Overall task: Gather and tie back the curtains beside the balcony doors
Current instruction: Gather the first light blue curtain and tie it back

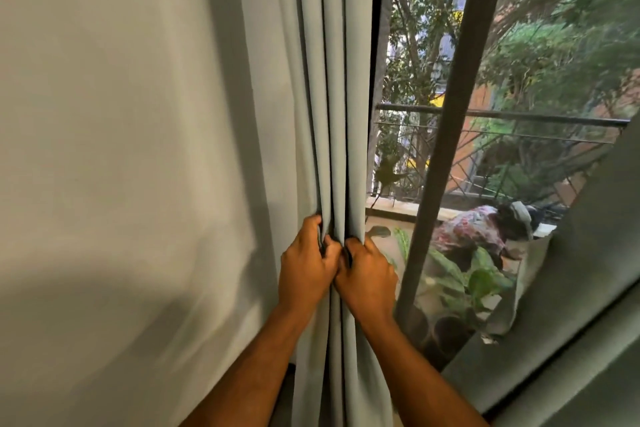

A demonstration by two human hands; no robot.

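Bunching the grey curtain [332, 114] at centre frame, the left hand [304, 270] and right hand [369, 276] each grip folds tightly, knuckles touching. Pleats nearer the wall [121, 149] may slip free, since no tie is in view. No writing is readable.

head view, close behind both hands [336, 267], facing forward and down at curtain [332, 114]

left hand [304, 267]: bare, no ring | right hand [369, 276]: bare | forearms: bare, no sleeves showing
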